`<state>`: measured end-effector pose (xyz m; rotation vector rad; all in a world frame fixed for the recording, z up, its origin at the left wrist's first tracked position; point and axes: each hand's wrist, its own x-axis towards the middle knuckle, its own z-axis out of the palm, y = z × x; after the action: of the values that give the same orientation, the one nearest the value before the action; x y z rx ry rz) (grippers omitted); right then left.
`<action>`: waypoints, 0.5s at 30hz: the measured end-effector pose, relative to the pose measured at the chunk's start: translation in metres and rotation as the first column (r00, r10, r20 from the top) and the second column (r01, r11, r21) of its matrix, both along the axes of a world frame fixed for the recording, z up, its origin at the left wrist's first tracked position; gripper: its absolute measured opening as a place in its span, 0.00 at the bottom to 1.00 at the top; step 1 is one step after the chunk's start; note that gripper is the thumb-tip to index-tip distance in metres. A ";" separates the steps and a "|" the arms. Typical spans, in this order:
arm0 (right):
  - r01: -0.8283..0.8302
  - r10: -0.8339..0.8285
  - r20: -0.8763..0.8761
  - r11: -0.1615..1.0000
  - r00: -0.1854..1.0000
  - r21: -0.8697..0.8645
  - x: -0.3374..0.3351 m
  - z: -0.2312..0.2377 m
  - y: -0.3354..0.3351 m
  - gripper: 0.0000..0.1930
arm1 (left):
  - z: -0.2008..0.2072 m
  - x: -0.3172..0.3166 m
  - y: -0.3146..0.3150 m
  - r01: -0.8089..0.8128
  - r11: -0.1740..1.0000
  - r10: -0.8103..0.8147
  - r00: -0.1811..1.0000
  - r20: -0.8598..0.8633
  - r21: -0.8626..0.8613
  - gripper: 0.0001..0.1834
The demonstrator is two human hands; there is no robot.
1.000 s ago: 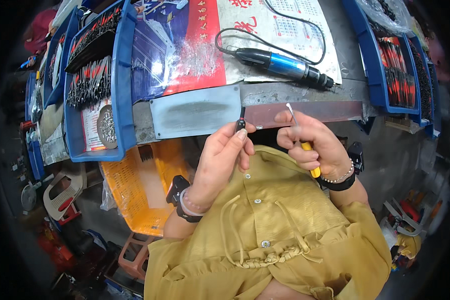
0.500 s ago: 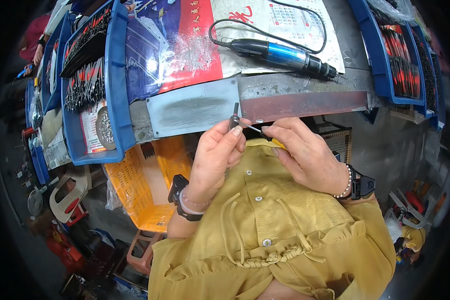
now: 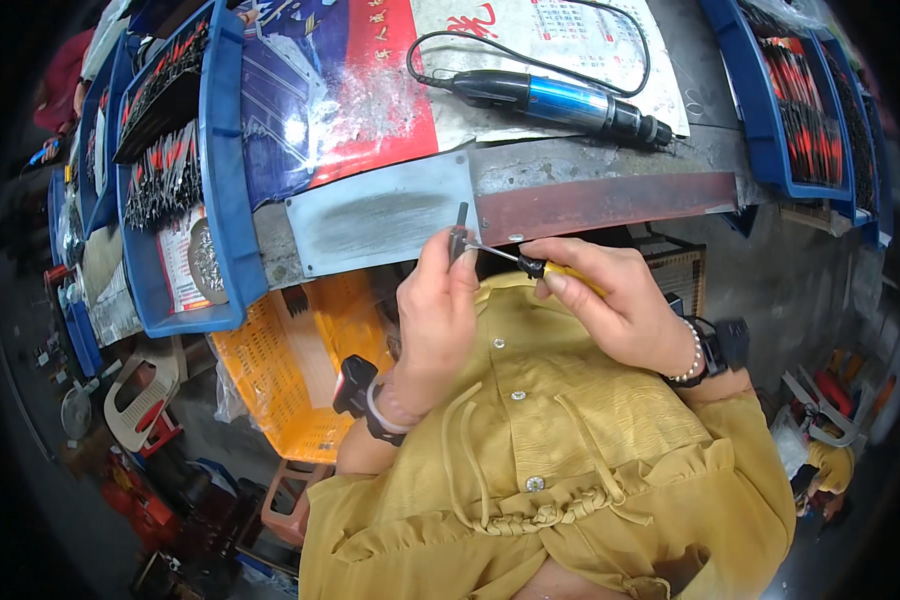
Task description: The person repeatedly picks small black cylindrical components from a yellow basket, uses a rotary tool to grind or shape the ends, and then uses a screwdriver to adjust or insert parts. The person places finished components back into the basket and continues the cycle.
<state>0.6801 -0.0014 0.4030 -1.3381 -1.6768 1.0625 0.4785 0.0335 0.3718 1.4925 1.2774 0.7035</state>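
My left hand point(image 3: 438, 315) pinches a small dark metal rod-like part point(image 3: 459, 232) upright between thumb and fingers, just off the table's front edge. Its exact kind is too small to tell. In my right hand point(image 3: 610, 295) is a screwdriver point(image 3: 567, 277) with a yellow and black handle, the fingers closed round it. The thin shaft points left, and its tip meets the side of the dark part near my left fingertips. Beyond both hands, a blue and black electric screwdriver point(image 3: 560, 103) lies on the table with its cord looped behind it.
Blue bins point(image 3: 232, 170) with many black and red slim parts stand at left, and more blue bins point(image 3: 785, 120) at right. A grey plate point(image 3: 390, 180) lies along the table edge. Below it sits an orange crate point(image 3: 275, 390). Other people are partly visible at the far left and lower right.
The left hand has turned, showing more of its back, with the dark part shifted slightly left. My right fingers have shifted, and more of the screwdriver's yellow handle shows.
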 end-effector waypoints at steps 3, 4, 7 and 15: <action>-0.033 0.026 0.135 0.998 0.990 0.051 -0.006 -0.007 0.000 0.16 | -0.011 0.004 -0.005 0.040 0.955 0.041 0.963 -0.266 0.295 0.12; -0.064 0.031 0.229 0.989 0.973 0.136 -0.007 -0.007 -0.002 0.15 | -0.013 0.004 -0.006 0.045 0.935 0.070 0.949 -0.308 0.350 0.12; -0.008 -0.390 -0.482 0.771 0.784 -0.637 -0.009 -0.021 0.012 0.12 | -0.021 0.007 -0.003 0.067 0.910 0.096 0.926 -0.364 0.410 0.15; -0.225 0.052 0.583 0.947 0.811 0.228 -0.008 -0.013 0.002 0.23 | -0.027 0.010 -0.005 0.049 0.958 0.057 0.933 -0.356 0.281 0.12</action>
<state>0.6721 0.0008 0.3903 -1.4362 -2.3013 0.4656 0.4883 0.0289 0.3446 1.9245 1.5003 0.6551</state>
